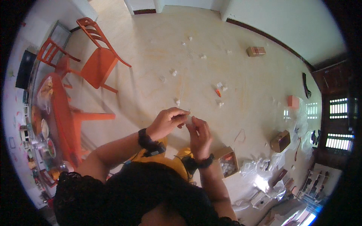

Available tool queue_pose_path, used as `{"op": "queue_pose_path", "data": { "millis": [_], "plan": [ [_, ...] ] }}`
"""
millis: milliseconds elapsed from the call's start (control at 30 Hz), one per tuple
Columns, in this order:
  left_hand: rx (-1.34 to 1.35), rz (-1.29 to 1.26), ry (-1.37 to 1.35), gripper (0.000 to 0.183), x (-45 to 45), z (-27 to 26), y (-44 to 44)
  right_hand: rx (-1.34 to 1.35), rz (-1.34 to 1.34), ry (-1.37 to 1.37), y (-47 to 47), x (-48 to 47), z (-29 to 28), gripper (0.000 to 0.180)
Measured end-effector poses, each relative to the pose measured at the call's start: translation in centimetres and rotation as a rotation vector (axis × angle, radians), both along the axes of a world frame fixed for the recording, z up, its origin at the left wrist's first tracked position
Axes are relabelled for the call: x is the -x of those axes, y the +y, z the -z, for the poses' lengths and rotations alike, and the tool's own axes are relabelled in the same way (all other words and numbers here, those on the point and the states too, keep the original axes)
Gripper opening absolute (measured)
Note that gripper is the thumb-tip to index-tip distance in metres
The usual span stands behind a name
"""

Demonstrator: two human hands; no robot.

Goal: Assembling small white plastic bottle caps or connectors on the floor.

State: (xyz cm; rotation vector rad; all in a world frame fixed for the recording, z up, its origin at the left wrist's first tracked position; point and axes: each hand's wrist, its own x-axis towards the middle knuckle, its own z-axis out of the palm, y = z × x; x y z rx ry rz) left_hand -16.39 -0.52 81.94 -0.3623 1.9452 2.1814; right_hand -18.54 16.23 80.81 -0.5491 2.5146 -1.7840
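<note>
A small pale, translucent item (188, 119) is pinched between my two hands; its exact kind cannot be told. My left hand (167, 122) grips its left side with thumb and fingertips. From the right, my right hand (200, 135) holds it with bent fingers. Both wrists wear dark bands. On the floor beyond lie several small white pieces, one (177, 102) just past my left hand and another (220, 104) farther right. An orange-red tube-like item (218, 93) lies near them.
At left are a red table (68, 124) and an orange-red wooden chair (97, 66). An open cardboard box (228, 163) with plastic-wrapped items stands right of my right wrist. Farther right are another open box (280, 141) and clear plastic wrapping (254, 168); a closed carton (256, 51) lies beyond.
</note>
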Motion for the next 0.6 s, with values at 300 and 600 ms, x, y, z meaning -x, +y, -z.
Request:
{"op": "queue_pose_path", "data": {
  "millis": [300, 600],
  "plan": [
    [0.447, -0.006, 0.162, 0.02, 0.8, -0.5, 6.3, 0.369, 0.141, -0.247, 3.5, -1.7, 2.5, 0.025],
    [0.267, 0.289, 0.031, 0.018, 4.7, 0.5, 17.3, 0.451, 0.226, -0.365, 15.7, -1.3, 3.3, 0.027]
  ]
}}
